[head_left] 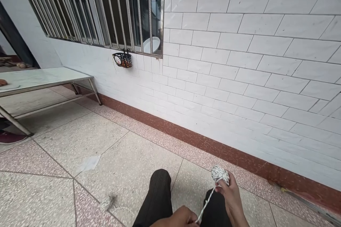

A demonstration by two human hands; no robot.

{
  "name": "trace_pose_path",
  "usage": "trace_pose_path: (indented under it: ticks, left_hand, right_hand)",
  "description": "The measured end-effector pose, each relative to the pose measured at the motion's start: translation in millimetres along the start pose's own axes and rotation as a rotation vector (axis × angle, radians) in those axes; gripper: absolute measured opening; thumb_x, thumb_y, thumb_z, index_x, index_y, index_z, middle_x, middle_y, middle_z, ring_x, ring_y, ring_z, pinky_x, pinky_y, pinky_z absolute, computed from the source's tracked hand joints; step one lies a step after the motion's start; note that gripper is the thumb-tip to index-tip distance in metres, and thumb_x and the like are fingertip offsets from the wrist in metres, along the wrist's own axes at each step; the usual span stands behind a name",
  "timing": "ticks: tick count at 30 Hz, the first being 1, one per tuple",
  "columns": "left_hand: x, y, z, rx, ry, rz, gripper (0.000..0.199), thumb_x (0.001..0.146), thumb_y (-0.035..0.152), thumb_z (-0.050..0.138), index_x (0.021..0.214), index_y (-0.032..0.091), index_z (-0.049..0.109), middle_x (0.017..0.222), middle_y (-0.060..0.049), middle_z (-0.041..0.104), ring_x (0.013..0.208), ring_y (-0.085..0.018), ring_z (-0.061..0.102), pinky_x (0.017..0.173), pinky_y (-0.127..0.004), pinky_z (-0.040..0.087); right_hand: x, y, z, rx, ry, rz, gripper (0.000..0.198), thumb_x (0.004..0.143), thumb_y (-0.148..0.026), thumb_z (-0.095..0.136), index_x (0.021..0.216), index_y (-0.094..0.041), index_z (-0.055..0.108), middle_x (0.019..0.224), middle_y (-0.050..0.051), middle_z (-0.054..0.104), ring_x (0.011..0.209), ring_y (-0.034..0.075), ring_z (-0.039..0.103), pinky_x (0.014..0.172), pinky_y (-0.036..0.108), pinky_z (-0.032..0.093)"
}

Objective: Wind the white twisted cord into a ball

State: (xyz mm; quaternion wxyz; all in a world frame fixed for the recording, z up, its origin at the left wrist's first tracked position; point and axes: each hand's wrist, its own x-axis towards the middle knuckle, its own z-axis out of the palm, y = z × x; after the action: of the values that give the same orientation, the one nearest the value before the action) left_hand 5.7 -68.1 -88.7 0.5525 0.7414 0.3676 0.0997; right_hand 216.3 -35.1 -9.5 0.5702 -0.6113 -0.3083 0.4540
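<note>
White tiled wall (239, 74) with a reddish-brown baseboard (160, 120), speckled stone floor (128, 163), so it's a pretty plain spot. One barred window (98, 7) with one white dish (151, 45) behind the bars, and one black plastic basket (123, 60) hanging underneath. Basket's got a round white label on it, way too small to read. One low metal-legged desk (53, 77) off to the left, with a dark red shoe (12, 137) under it.

Now the cord stuff: two white bundles total. One cord bundle (220, 173) is up in the right hand (231, 193), fingers pinching its underside, just above the right knee. Left hand (182, 217) has its fingers closed on the twisted cord (205, 204) running down from it. Second bundle (107, 203) sits on the floor, near one white sheet of paper (89, 163). Two dark-trousered knees (160, 191) in view.
</note>
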Motion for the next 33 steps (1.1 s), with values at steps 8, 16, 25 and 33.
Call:
trace_pose_path:
  ticks: [8, 16, 25, 33]
  left_hand:
    - [7, 43, -58, 0.567, 0.203, 0.326, 0.034, 0.099, 0.033, 0.041, 0.08, 0.02, 0.066, 0.071, -0.003, 0.066, 0.071, -0.017, 0.059, 0.095, -0.034, 0.04]
    - [31, 42, -74, 0.362, 0.131, 0.305, 0.035, 0.096, 0.032, 0.046, 0.071, 0.017, 0.066, 0.067, 0.0, 0.064, 0.072, -0.015, 0.058, 0.096, -0.031, 0.038]
    - [32, 26, -37, -0.196, 0.155, 0.197, 0.033, 0.089, 0.038, 0.052, 0.082, 0.013, 0.073, 0.078, -0.005, 0.07, 0.076, -0.018, 0.06, 0.072, -0.027, 0.047]
    - [28, 27, -27, -0.218, 0.219, 0.237, 0.034, 0.092, 0.04, 0.051, 0.086, 0.015, 0.073, 0.087, -0.006, 0.073, 0.085, -0.021, 0.064, 0.082, -0.031, 0.05]
  right_hand:
    - [-24, 73, 2, -0.359, -0.03, -0.13, 0.045, 0.048, -0.026, 0.073, 0.092, -0.022, 0.065, 0.088, 0.005, 0.067, 0.089, 0.029, 0.063, 0.068, 0.032, 0.053]
    - [-81, 68, 18, 0.185, -0.277, 0.355, 0.056, 0.055, -0.02, 0.073, 0.11, -0.019, 0.062, 0.09, 0.004, 0.068, 0.069, 0.018, 0.062, 0.056, 0.029, 0.053]
    - [-90, 17, 15, 0.444, -0.362, 0.382, 0.058, 0.057, -0.015, 0.076, 0.114, -0.022, 0.065, 0.093, 0.002, 0.07, 0.075, 0.014, 0.062, 0.063, 0.023, 0.053]
    - [-87, 15, 8, 0.487, -0.354, 0.442, 0.07, 0.054, -0.024, 0.093, 0.119, -0.021, 0.066, 0.089, 0.003, 0.074, 0.076, 0.017, 0.069, 0.069, 0.026, 0.056]
